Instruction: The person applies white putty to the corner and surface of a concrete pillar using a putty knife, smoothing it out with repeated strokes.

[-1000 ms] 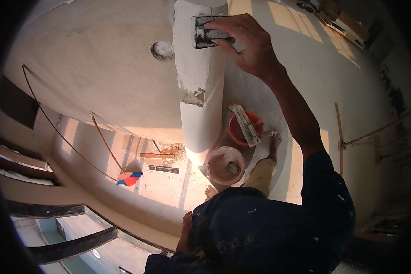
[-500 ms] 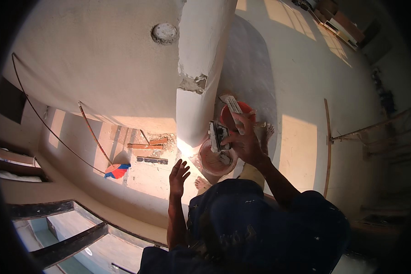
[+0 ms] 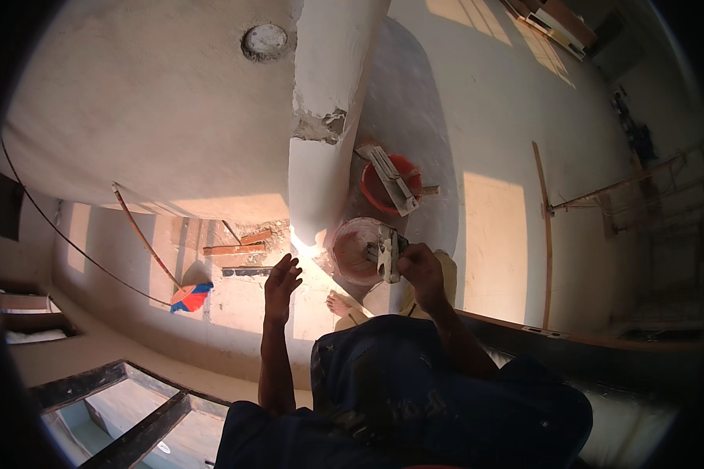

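My right hand grips a plaster-smeared trowel over a pinkish, residue-coated bucket on the floor. My left hand, fingers apart and slightly curled, holds nothing left of that bucket. Just beyond it stands a red bucket with a long, dirty float lying across its top. A white rounded column rises alongside, with a rough grey broken patch. My bare foot rests below the pink bucket.
Left are a plastered wall with a round recess, a red-and-blue broom, a dark cable and orange pieces on the floor. Right are a long wooden batten, a metal frame and boards. A dark framed opening fills the lower left.
My right hand and trowel have come down from the column to the pink bucket. My left hand has risen beside the bucket. The view has shifted with my head.
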The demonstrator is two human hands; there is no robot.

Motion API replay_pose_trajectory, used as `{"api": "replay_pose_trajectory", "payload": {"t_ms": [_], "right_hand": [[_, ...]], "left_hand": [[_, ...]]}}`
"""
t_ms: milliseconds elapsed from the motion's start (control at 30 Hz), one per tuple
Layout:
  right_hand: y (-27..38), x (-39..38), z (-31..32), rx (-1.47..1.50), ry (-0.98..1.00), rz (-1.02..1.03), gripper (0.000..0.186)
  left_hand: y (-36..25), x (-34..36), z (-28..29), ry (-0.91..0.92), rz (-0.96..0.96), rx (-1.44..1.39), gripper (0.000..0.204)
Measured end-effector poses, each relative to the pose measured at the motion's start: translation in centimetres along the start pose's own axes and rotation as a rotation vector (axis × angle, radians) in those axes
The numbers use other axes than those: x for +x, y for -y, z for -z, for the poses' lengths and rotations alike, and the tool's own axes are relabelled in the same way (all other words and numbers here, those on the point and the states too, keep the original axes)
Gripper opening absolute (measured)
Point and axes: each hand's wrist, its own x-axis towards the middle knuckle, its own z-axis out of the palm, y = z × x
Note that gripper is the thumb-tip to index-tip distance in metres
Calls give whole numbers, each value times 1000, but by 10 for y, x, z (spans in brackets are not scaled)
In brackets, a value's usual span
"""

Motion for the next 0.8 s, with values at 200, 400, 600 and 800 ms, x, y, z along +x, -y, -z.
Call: {"api": "replay_pose_trajectory", "payload": {"t_ms": [200,400,600,800], "right_hand": [[25,46,-25,24,-143,297,61],[38,57,-9,-32,-200,177,65],[58,81,4,-665,-290,875,48],[69,149,1,-773,-383,1314,48]], "left_hand": [[-40,1,52,-331,-209,212,52],[-219,34,20,-390,-721,463,49],[-412,70,-70,-462,-1402,760,53],[-571,114,-96,-792,-1840,1132,78]]}}
